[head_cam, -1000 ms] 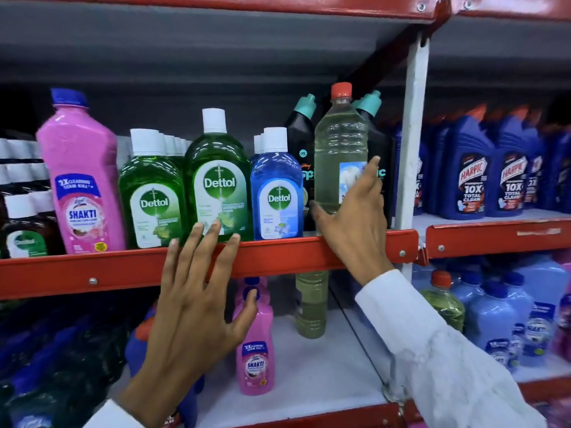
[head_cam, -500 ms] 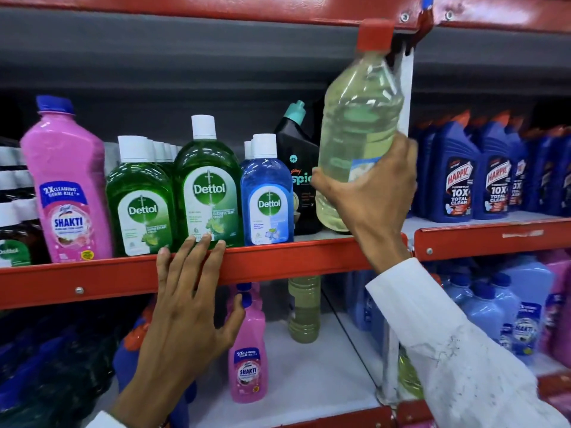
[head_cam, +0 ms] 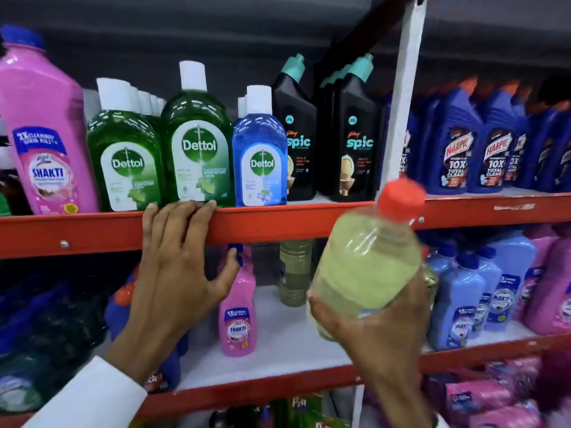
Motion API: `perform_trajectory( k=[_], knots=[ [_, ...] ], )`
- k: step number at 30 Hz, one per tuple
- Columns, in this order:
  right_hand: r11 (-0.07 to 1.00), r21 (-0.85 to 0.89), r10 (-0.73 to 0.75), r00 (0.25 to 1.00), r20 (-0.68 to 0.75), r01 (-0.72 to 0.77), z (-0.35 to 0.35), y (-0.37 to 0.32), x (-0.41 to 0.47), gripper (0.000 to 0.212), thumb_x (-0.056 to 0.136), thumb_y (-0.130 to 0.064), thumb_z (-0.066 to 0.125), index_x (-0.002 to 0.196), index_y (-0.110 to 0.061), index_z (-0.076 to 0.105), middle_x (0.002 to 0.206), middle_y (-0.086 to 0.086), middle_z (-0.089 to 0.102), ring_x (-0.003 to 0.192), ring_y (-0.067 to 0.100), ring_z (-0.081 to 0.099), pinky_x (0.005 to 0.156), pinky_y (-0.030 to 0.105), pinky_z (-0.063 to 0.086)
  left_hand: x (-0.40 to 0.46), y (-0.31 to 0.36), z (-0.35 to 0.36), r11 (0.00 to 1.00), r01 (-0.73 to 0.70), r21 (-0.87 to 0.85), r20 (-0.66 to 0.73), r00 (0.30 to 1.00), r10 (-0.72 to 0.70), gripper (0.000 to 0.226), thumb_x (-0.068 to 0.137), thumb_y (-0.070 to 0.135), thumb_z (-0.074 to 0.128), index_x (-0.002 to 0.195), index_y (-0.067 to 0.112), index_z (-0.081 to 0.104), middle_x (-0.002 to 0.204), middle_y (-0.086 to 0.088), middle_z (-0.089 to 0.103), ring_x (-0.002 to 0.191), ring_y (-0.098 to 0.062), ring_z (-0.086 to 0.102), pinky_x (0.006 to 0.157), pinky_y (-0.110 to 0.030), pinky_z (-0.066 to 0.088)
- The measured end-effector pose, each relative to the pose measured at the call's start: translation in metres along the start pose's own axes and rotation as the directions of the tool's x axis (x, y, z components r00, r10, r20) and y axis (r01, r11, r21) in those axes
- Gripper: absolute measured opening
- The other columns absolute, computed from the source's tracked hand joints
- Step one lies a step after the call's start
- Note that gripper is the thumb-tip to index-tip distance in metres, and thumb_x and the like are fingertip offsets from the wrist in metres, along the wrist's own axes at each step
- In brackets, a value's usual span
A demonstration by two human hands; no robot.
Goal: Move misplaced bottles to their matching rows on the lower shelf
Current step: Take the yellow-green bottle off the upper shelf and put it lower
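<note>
Right hand (head_cam: 370,329) is wrapped tight round the base of the yellow bottle (head_cam: 364,267) (red cap, tilted), out in front of the lower shelf (head_cam: 278,341) edge. Left hand (head_cam: 179,261) lies open, fingers draped over the red shelf rail (head_cam: 278,220), gripping nothing.

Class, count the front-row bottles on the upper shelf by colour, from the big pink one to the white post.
Pink bottle: 1
Green bottles: 2
Blue bottle: 1
Black bottles: 2
Total: 6
</note>
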State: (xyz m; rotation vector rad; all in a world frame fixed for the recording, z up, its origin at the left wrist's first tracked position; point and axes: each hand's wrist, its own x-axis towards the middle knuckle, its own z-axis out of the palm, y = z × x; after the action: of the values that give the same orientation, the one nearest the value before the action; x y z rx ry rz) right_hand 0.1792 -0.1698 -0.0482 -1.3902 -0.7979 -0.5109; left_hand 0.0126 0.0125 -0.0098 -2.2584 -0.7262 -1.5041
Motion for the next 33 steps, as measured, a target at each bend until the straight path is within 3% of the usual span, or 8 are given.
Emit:
perform_trajectory(
  k=[2, 5, 9, 11, 16, 21, 29, 33],
  knots=[
    [0.998, -0.015, 0.058, 0.998, 0.006, -0.058, 0.013, 0.023, -0.022, 0.097, 0.035, -0.053, 0.090, 0.120, -0.034, 0.047, 0.109, -0.009, 0.061, 0.096, 0.015, 0.062, 0.077, 0.027, 0.052, 0.002, 0.001, -0.002, 1.000, 0.016, -0.010, 0.009, 1.000, -0.015, 0.063, 0.086, 0.042, 0.062, 0.137, 0.005, 0.056, 0.126, -0.019, 0.059, 0.125, -0.039, 0.054, 0.126, -0.057, 0.025],
    [0.992, -0.051, 0.116, 0.993, 0.021, -0.115, 0.036, 0.053, -0.039, 0.091, 0.035, -0.051, 0.089, 0.112, -0.040, 0.042, 0.101, -0.009, 0.056, 0.087, 0.015, 0.057, 0.069, 0.024, 0.046, 0.006, 0.002, -0.006, 0.999, 0.045, -0.023, 0.028, 0.999, -0.045, 0.061, 0.086, 0.040, 0.062, 0.135, 0.005, 0.057, 0.125, -0.018, 0.059, 0.124, -0.038, 0.054, 0.127, -0.055, 0.025],
    [0.978, -0.103, 0.188, 0.981, 0.057, -0.181, 0.066, 0.091, -0.043, 0.090, 0.033, -0.042, 0.094, 0.109, -0.029, 0.046, 0.098, -0.008, 0.053, 0.082, 0.006, 0.048, 0.066, 0.001, 0.035, 0.007, 0.001, -0.010, 0.998, 0.045, -0.034, 0.078, 0.996, -0.042, 0.060, 0.086, 0.036, 0.060, 0.137, 0.005, 0.056, 0.126, -0.017, 0.059, 0.126, -0.036, 0.053, 0.128, -0.055, 0.024],
    [0.967, -0.120, 0.234, 0.969, 0.080, -0.224, 0.080, 0.107, -0.040, 0.092, 0.033, -0.037, 0.096, 0.111, -0.025, 0.049, 0.100, -0.006, 0.054, 0.080, 0.009, 0.050, 0.064, 0.000, 0.031, 0.007, -0.001, -0.010, 0.999, 0.037, -0.035, 0.090, 0.995, -0.034, 0.059, 0.085, 0.034, 0.059, 0.137, 0.006, 0.056, 0.128, -0.016, 0.058, 0.128, -0.035, 0.052, 0.128, -0.055, 0.023],
    [0.944, -0.146, 0.313, 0.944, 0.101, -0.297, 0.111, 0.135, -0.023, 0.089, 0.036, -0.035, 0.096, 0.112, -0.019, 0.052, 0.105, 0.001, 0.059, 0.081, 0.009, 0.052, 0.064, 0.010, 0.038, 0.006, -0.001, -0.006, 0.998, 0.043, -0.043, 0.091, 0.995, -0.039, 0.059, 0.083, 0.027, 0.062, 0.137, 0.006, 0.054, 0.129, -0.015, 0.057, 0.128, -0.035, 0.051, 0.130, -0.054, 0.018],
    [0.935, -0.186, 0.326, 0.939, 0.112, -0.302, 0.137, 0.149, -0.007, 0.092, 0.038, -0.033, 0.097, 0.114, -0.014, 0.050, 0.111, 0.006, 0.058, 0.090, 0.019, 0.057, 0.078, 0.027, 0.048, 0.005, 0.001, -0.001, 0.998, 0.059, -0.039, 0.069, 0.996, -0.056, 0.059, 0.081, 0.024, 0.063, 0.136, 0.005, 0.055, 0.128, -0.016, 0.058, 0.127, -0.036, 0.052, 0.131, -0.052, 0.014],
    [0.929, -0.208, 0.342, 0.926, 0.162, -0.307, 0.150, 0.163, -0.003, 0.094, 0.045, -0.033, 0.096, 0.120, -0.013, 0.044, 0.118, 0.006, 0.049, 0.092, 0.019, 0.053, 0.078, 0.030, 0.047, 0.006, 0.003, -0.001, 0.997, 0.072, -0.031, 0.063, 0.996, -0.070, 0.060, 0.081, 0.024, 0.062, 0.137, 0.006, 0.054, 0.128, -0.015, 0.057, 0.128, -0.036, 0.050, 0.132, -0.043, 0.005],
    [0.930, -0.231, 0.338, 0.913, 0.228, -0.286, 0.144, 0.165, -0.001, 0.096, 0.050, -0.029, 0.096, 0.128, -0.006, 0.045, 0.125, 0.012, 0.048, 0.115, 0.028, 0.049, 0.088, 0.030, 0.042, 0.005, 0.007, -0.002, 0.996, 0.090, -0.026, 0.070, 0.994, -0.088, 0.059, 0.082, 0.024, 0.062, 0.137, 0.005, 0.053, 0.128, -0.017, 0.055, 0.129, -0.037, 0.049, 0.132, -0.044, 0.004]
  ],
)
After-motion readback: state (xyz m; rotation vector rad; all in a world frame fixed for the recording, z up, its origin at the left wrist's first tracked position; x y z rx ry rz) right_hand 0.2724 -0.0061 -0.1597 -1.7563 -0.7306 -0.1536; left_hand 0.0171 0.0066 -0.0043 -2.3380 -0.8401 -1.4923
